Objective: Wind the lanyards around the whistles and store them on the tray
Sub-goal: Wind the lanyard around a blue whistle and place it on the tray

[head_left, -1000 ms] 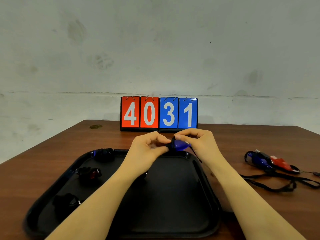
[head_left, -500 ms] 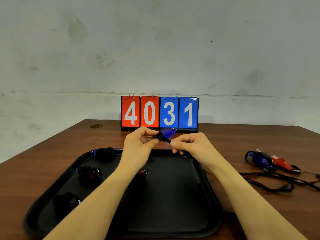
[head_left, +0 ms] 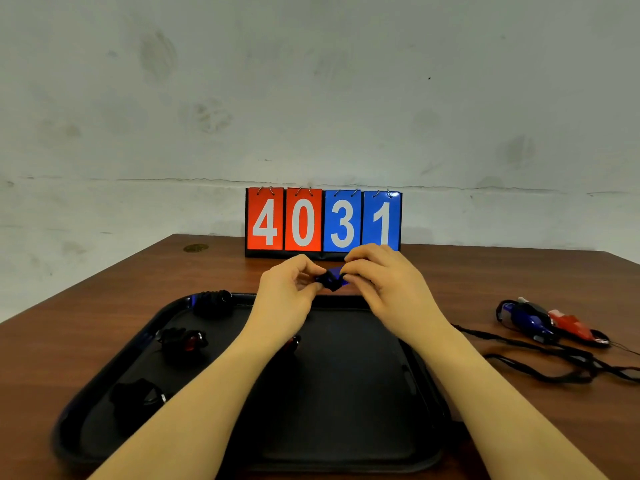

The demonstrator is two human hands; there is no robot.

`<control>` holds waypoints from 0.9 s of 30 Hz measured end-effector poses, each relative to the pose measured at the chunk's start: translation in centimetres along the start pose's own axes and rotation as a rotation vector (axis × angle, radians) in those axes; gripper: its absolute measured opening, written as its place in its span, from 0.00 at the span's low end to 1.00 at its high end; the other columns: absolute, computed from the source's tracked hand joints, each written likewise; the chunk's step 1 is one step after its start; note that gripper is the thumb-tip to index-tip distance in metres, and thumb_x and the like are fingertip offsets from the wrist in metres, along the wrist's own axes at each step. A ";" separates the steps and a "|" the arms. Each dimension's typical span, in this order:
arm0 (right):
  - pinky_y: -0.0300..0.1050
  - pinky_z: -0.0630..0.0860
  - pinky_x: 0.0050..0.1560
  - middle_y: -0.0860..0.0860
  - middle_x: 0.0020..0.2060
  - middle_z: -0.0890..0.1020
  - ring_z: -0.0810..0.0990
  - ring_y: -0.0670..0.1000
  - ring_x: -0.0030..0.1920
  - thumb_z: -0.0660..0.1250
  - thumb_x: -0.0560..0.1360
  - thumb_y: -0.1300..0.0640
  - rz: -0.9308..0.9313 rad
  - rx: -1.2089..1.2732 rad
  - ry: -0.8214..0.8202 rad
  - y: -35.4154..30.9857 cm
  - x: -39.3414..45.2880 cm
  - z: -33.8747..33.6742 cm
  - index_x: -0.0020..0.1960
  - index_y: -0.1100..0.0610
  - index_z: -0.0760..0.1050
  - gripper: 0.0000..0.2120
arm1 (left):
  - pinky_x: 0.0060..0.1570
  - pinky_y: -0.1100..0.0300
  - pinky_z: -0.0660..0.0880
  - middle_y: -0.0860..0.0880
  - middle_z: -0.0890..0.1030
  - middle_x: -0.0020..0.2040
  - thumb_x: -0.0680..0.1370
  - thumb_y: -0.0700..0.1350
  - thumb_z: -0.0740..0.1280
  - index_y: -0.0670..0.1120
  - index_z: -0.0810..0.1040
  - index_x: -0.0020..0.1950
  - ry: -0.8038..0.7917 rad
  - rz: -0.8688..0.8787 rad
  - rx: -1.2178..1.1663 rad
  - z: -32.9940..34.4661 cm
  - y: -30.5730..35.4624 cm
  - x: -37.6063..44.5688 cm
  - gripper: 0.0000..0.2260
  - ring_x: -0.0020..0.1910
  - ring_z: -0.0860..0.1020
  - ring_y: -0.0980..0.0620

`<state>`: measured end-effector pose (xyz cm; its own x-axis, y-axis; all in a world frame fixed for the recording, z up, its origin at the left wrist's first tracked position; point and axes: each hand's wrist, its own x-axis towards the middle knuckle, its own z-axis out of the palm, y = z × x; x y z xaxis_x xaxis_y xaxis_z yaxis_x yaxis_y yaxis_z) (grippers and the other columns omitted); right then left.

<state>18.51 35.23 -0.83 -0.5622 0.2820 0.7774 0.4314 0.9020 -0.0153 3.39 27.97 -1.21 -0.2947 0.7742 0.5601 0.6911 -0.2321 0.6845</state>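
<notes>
Hands (head_left: 287, 289) rejoined, pinching whistle (head_left: 331, 278).

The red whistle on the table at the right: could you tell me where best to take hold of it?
Probably pinch the red whistle across its body from above. It lies flat beside the blue whistle, so side access looks tight, and its lanyard trails loose.

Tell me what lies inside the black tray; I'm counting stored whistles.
Three lanyard-wound whistles along the black plastic tray's left side; a fourth peeks beside the left forearm, which hides the rest.
</notes>
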 end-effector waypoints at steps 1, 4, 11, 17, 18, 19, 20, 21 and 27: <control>0.40 0.74 0.44 0.51 0.46 0.81 0.79 0.50 0.45 0.58 0.75 0.52 0.000 -0.007 0.004 0.0 0.0 0.0 0.47 0.57 0.80 0.14 | 0.40 0.75 0.72 0.57 0.78 0.43 0.74 0.36 0.68 0.48 0.77 0.47 -0.016 0.017 0.014 0.0 0.1 -0.1 0.07 0.43 0.77 0.62; 0.40 0.75 0.41 0.50 0.44 0.82 0.81 0.49 0.42 0.62 0.74 0.56 0.019 0.017 -0.011 0.0 -0.1 0.0 0.49 0.56 0.80 0.10 | 0.41 0.75 0.73 0.57 0.77 0.45 0.74 0.36 0.67 0.47 0.77 0.49 -0.054 0.052 0.036 0.0 0.2 -0.2 0.07 0.42 0.76 0.64; 0.41 0.77 0.47 0.47 0.45 0.81 0.79 0.45 0.46 0.66 0.75 0.56 0.172 0.162 -0.036 0.2 -0.1 -0.3 0.51 0.55 0.80 0.07 | 0.47 0.81 0.68 0.56 0.76 0.49 0.76 0.36 0.65 0.47 0.77 0.54 -0.104 0.179 0.136 -0.1 0.3 -0.5 0.10 0.45 0.74 0.64; 0.36 0.75 0.50 0.45 0.44 0.82 0.78 0.42 0.48 0.68 0.73 0.57 0.358 0.340 -0.069 0.2 -0.1 -0.7 0.50 0.53 0.81 0.07 | 0.48 0.82 0.66 0.57 0.76 0.50 0.76 0.36 0.65 0.47 0.77 0.55 -0.137 0.231 0.175 -0.3 0.3 -0.6 0.10 0.49 0.73 0.64; 0.34 0.75 0.50 0.44 0.43 0.82 0.78 0.42 0.47 0.69 0.73 0.57 0.403 0.393 -0.073 0.1 -0.1 -0.7 0.49 0.53 0.81 0.06 | 0.48 0.82 0.66 0.57 0.76 0.50 0.76 0.36 0.65 0.47 0.77 0.55 -0.146 0.233 0.174 -0.3 0.3 -0.6 0.10 0.49 0.73 0.64; 0.34 0.75 0.48 0.44 0.42 0.82 0.79 0.42 0.46 0.69 0.73 0.58 0.450 0.456 -0.073 0.2 -0.1 -0.8 0.48 0.53 0.81 0.05 | 0.48 0.83 0.66 0.57 0.76 0.50 0.76 0.36 0.65 0.47 0.77 0.55 -0.155 0.236 0.171 -0.4 0.3 -0.6 0.11 0.48 0.73 0.65; 0.34 0.76 0.47 0.44 0.41 0.82 0.80 0.42 0.45 0.70 0.72 0.58 0.495 0.520 -0.070 0.2 0.0 -0.8 0.47 0.53 0.82 0.05 | 0.48 0.82 0.66 0.58 0.76 0.50 0.76 0.36 0.65 0.47 0.77 0.55 -0.164 0.237 0.164 -0.4 0.4 -0.6 0.11 0.47 0.73 0.66; 0.35 0.77 0.45 0.44 0.40 0.83 0.80 0.43 0.44 0.70 0.72 0.59 0.534 0.577 -0.066 0.3 0.0 -0.9 0.46 0.53 0.82 0.04 | 0.49 0.82 0.66 0.57 0.76 0.50 0.76 0.36 0.65 0.47 0.78 0.55 -0.170 0.240 0.156 -0.4 0.4 -0.6 0.11 0.47 0.73 0.66; 0.40 0.80 0.44 0.50 0.42 0.84 0.81 0.48 0.48 0.71 0.70 0.59 0.694 0.841 -0.080 1.0 0.2 -1.4 0.46 0.55 0.82 0.05 | 0.49 0.80 0.68 0.63 0.75 0.46 0.75 0.36 0.66 0.49 0.79 0.53 -0.158 0.208 0.048 -0.6 1.1 -0.8 0.11 0.47 0.74 0.68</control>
<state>19.81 35.73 0.19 -0.4399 0.8083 0.3914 0.0690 0.4650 -0.8826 4.00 26.77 -0.68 -0.0388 0.7959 0.6042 0.7576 -0.3708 0.5371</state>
